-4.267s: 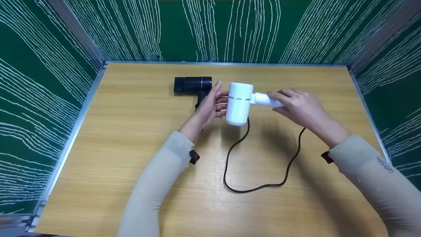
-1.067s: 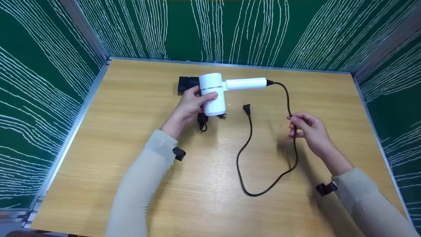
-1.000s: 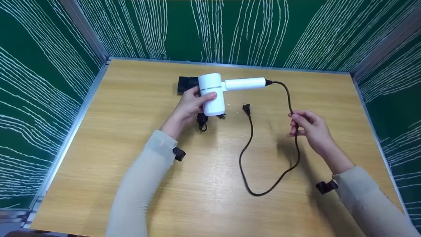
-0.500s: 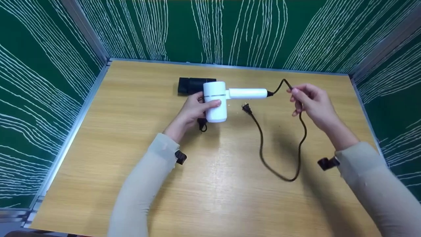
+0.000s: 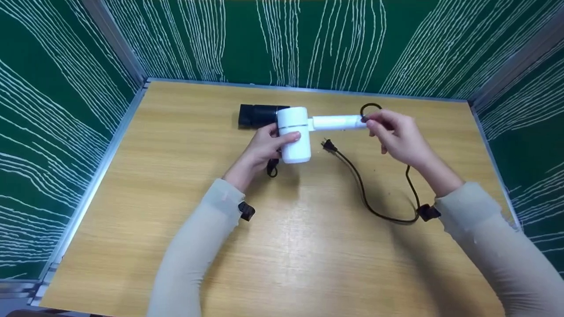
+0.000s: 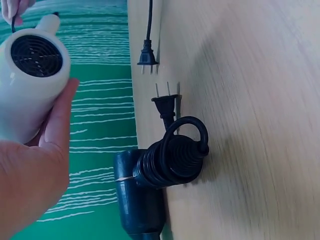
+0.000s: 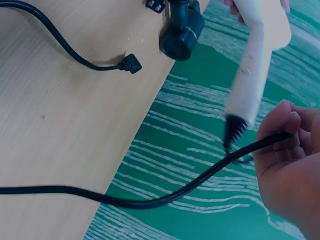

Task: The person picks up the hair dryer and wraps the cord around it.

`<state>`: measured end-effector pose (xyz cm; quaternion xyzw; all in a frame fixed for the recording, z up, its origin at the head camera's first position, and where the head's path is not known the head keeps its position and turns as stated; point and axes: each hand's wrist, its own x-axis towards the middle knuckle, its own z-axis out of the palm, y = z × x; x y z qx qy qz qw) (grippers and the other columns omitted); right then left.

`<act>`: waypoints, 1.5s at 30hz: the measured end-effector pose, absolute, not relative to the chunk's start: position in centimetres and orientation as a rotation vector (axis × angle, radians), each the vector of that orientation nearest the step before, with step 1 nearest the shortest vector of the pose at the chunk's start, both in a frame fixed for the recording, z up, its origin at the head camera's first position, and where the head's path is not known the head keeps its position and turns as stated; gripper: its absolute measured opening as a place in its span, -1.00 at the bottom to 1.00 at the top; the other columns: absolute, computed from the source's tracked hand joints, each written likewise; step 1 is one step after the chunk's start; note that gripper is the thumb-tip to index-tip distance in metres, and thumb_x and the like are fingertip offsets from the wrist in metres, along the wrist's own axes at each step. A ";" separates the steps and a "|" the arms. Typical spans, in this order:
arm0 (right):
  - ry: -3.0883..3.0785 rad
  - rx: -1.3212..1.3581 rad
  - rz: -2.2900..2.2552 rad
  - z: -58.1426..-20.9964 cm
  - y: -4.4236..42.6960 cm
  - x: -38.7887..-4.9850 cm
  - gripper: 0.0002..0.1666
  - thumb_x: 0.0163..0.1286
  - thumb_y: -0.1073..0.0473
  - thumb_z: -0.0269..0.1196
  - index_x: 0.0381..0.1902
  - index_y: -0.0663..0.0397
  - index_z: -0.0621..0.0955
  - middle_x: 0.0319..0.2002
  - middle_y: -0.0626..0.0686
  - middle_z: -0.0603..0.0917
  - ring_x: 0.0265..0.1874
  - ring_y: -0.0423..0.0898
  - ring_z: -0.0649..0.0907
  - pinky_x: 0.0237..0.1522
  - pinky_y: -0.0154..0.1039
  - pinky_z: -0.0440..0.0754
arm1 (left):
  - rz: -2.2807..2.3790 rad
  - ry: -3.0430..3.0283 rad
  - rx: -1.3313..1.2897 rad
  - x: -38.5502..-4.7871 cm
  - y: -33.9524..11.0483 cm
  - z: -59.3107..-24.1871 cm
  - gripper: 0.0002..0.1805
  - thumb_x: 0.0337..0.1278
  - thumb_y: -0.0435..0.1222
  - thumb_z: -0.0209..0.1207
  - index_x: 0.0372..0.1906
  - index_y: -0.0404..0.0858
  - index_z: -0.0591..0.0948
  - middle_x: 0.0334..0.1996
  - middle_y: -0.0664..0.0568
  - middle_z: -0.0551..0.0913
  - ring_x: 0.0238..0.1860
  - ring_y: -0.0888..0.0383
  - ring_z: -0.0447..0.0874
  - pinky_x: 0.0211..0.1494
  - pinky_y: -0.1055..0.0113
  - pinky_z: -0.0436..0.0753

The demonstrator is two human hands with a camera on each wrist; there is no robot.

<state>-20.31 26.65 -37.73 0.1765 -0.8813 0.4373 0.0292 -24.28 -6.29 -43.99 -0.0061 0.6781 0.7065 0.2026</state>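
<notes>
The left hand's (image 5: 261,150) fingers are clamped round the white dryer (image 5: 294,143), over the table (image 5: 282,264); the right hand's (image 5: 400,135) fingers pinch its cord (image 7: 135,204), near the handle (image 5: 335,123). Its plug (image 5: 328,145) lies between the two hands' fingers; the black dryer (image 5: 260,116) lies just beyond the left fingers, partly hidden.

Two hairdryers (image 5: 295,149) (image 5: 260,116) — two plugs (image 6: 147,58) (image 6: 165,104) — apparently two cords (image 7: 135,203) (image 6: 157,167)

A white hair dryer (image 5: 294,143) is held above the table (image 5: 282,255), handle (image 5: 335,123) sideways, black cord (image 7: 140,204) looping to a 2-prong plug (image 5: 328,145).
</notes>
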 end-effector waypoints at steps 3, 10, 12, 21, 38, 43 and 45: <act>-2.713 0.631 1.268 -38.4 26.2 -20.1 -0.72 0.69 0.21 0.16 0.13 0.26 0.69 -0.26 0.11 0.64 -0.58 -0.12 0.53 -0.64 -0.41 0.52 | 2.011 1.864 -0.014 -24.3 -6.5 -44.0 -0.21 0.31 -0.09 0.48 0.52 -0.26 0.43 0.29 -0.11 0.64 0.25 -0.07 0.67 0.27 -0.04 0.69; -2.736 0.616 1.358 -40.9 26.6 -19.9 -0.73 0.66 0.22 0.21 0.15 0.18 0.74 -0.19 0.08 0.71 -0.41 -0.17 0.59 -0.53 -0.42 0.55 | 2.027 1.837 0.028 -24.4 -7.0 -43.7 -0.27 0.33 -0.07 0.46 0.47 -0.24 0.47 0.26 -0.10 0.66 0.21 -0.07 0.69 0.28 -0.06 0.69; -2.773 0.556 1.447 -41.8 26.9 -20.0 -0.72 0.66 0.19 0.22 0.14 0.20 0.75 -0.19 0.07 0.71 -0.42 -0.18 0.57 -0.52 -0.41 0.53 | 2.019 1.826 0.034 -24.4 -7.1 -43.7 -0.28 0.33 -0.08 0.46 0.46 -0.24 0.48 0.25 -0.10 0.67 0.21 -0.07 0.69 0.29 -0.04 0.68; -2.974 0.439 1.608 -44.3 28.8 -20.5 -0.63 0.62 0.14 0.28 0.22 0.27 0.70 -0.08 0.04 0.77 -0.38 -0.13 0.59 -0.46 -0.35 0.56 | 1.899 1.841 0.151 -24.3 -7.5 -43.5 -0.28 0.31 -0.14 0.45 0.46 -0.28 0.47 0.24 -0.13 0.65 0.19 -0.08 0.66 0.26 -0.04 0.65; -3.147 0.348 1.438 -42.5 31.4 -21.9 -0.72 0.65 0.07 0.25 0.00 0.19 0.71 -0.23 0.11 0.64 -0.40 -0.01 0.59 -0.50 -0.21 0.73 | 1.733 1.834 0.194 -24.2 -7.3 -44.3 -0.25 0.30 -0.17 0.48 0.49 -0.29 0.45 0.22 -0.15 0.67 0.19 -0.09 0.69 0.29 -0.03 0.69; -3.109 0.296 1.418 -41.4 31.0 -22.2 -0.67 0.65 0.02 0.25 0.00 0.20 0.68 -0.25 0.07 0.62 -0.49 -0.06 0.57 -0.53 -0.22 0.72 | 1.762 1.842 0.184 -24.1 -6.9 -44.4 -0.22 0.30 -0.18 0.47 0.52 -0.31 0.43 0.21 -0.17 0.68 0.20 -0.10 0.71 0.24 -0.04 0.73; -3.093 0.284 1.419 -40.9 30.8 -22.3 -0.65 0.65 0.00 0.24 0.03 0.21 0.68 -0.24 0.07 0.62 -0.51 -0.08 0.57 -0.53 -0.22 0.72 | 1.756 1.875 0.157 -24.1 -6.8 -44.2 -0.18 0.28 -0.13 0.50 0.53 -0.30 0.42 0.21 -0.16 0.68 0.19 -0.09 0.71 0.24 -0.03 0.73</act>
